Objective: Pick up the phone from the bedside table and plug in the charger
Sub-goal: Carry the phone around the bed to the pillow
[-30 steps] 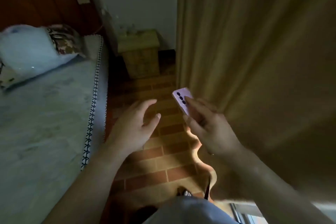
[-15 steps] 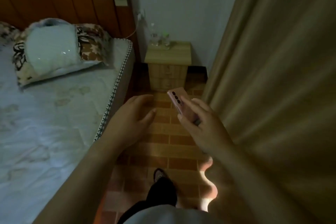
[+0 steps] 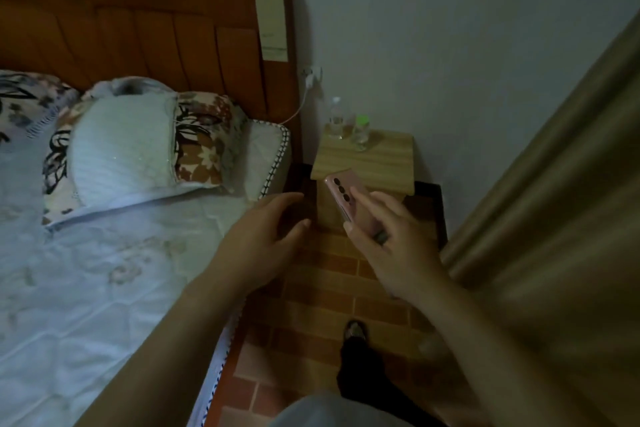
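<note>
My right hand (image 3: 388,246) grips a pink phone (image 3: 343,191), back side up with its dark camera lenses showing, held in front of the wooden bedside table (image 3: 377,163). To its left my left hand (image 3: 263,239) hovers empty, fingers curled apart, over the bed's edge. A white charger (image 3: 311,77) sits in a wall socket beside the headboard. Its cable (image 3: 294,113) curves down toward the mattress; the cable's end is hidden.
Two clear bottles (image 3: 337,121) stand at the back of the bedside table. A bed (image 3: 86,270) with pillows (image 3: 121,146) fills the left; a wooden headboard (image 3: 138,28) is behind. A tan curtain (image 3: 554,201) hangs on the right. Brick-pattern floor (image 3: 322,295) lies between.
The view has swung up and left, and I have come closer to the bedside table and headboard. Both hands keep their pose, the right one still holding the phone.
</note>
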Available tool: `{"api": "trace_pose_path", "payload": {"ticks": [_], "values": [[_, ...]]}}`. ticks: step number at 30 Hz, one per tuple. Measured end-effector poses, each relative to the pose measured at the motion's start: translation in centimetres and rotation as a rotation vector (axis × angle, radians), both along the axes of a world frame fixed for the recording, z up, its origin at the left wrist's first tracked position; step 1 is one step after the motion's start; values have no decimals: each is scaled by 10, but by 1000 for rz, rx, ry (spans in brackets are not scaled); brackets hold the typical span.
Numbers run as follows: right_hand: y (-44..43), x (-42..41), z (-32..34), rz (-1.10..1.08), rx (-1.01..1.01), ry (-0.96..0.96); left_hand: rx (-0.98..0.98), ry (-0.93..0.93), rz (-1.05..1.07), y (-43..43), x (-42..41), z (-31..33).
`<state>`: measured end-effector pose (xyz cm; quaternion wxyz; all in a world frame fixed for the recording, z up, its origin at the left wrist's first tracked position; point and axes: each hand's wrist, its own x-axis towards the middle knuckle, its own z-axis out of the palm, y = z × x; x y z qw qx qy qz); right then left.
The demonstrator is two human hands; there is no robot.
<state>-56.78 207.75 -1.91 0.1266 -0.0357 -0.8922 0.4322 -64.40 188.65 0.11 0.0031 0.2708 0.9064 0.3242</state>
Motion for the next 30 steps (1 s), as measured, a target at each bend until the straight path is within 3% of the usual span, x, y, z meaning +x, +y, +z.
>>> {"api": "trace_pose_path", "payload": {"ticks": [13,20,30], "values": [[30,-306,-11,376,-15,-55,-2,-35,375,19,-221,-11],[-8,-413,-16,535,-1,-92,25,-75,544,-22,-298,-19],[-93,-579,-29,586,88,-103,63,-55,635,-104,-456,-26]]}}
